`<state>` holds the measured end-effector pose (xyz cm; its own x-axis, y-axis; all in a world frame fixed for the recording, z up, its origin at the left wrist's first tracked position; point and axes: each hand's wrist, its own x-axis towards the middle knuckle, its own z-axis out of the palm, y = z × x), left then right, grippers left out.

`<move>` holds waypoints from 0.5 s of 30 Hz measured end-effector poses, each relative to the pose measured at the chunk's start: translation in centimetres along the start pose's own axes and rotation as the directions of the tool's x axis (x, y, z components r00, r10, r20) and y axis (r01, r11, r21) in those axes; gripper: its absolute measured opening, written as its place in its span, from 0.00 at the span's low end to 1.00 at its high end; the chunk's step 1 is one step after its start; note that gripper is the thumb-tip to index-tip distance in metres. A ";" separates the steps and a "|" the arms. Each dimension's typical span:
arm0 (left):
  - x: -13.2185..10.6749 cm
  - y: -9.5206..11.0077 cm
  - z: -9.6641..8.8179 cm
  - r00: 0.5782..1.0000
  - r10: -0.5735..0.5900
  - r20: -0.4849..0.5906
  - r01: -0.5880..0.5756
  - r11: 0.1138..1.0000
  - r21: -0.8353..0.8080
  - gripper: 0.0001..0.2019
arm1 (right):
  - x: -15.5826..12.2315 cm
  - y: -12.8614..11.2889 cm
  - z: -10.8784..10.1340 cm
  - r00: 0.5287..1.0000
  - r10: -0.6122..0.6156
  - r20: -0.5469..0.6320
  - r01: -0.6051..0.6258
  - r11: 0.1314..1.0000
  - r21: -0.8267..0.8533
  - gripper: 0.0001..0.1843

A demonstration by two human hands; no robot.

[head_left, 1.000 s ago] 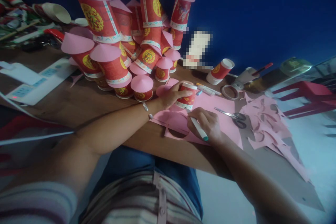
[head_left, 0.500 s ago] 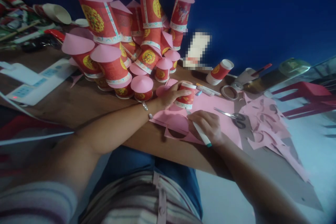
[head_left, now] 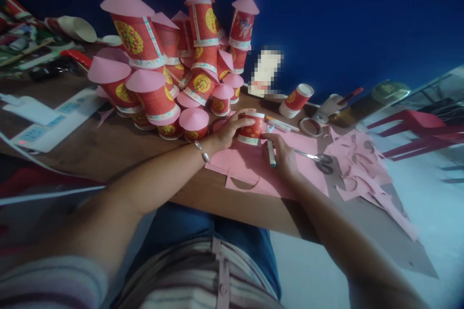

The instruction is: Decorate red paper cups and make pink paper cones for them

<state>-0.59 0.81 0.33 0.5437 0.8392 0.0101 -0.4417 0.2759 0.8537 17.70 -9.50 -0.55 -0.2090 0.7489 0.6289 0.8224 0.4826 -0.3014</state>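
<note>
Since the earlier frame the right hand has shifted from in front of the red paper cup to its right side, and the marker has swung steeper, green end toward the wearer; more yellow print now faces the camera on the cup; the whole view has shifted slightly too. Left hand is clamped round the cup's left side, thumb across the front; right hand grips the marker, index fingertip right by the cup's lower edge, contact can't be told; marker tip unclear; hands apart, cup between them. Cup is over the pink paper on the table, roughly upright, white rim up, patterned band round the bottom; can't tell if it rests on the sheet; near edge of paper has a rounded cut-out; scissors just right of the right hand, blades toward it; pink scraps further right; tape roll and pens beyond the cup; another red cup stands behind, on a white base; piled lanterns with pink cone tops at left, power strip beside them.
</note>
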 end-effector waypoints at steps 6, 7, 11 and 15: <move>-0.3 0.1 0.4 0.998 -0.027 0.065 0.028 1.000 -0.011 0.23 | 0.1 -0.3 -0.1 0.998 -0.053 -0.028 0.054 0.998 0.042 0.14; -0.4 0.1 0.6 0.996 -0.031 0.084 0.032 0.999 -0.005 0.22 | 0.1 -0.2 -0.1 0.998 -0.059 -0.033 0.060 0.997 0.044 0.13; -0.6 0.3 1.0 0.997 -0.038 0.062 0.037 0.999 0.027 0.22 | -0.1 0.1 0.0 0.997 -0.070 -0.024 0.072 0.994 0.078 0.15; -0.7 0.5 1.0 0.997 -0.060 0.052 0.061 0.998 -0.029 0.21 | -0.3 0.3 0.2 0.998 -0.057 -0.041 0.060 0.994 0.095 0.16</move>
<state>-0.42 -0.10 1.28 0.6057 0.7956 -0.0138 -0.4277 0.3401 0.8375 17.89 -9.46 -0.95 -0.2333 0.7010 0.6739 0.7542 0.5679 -0.3296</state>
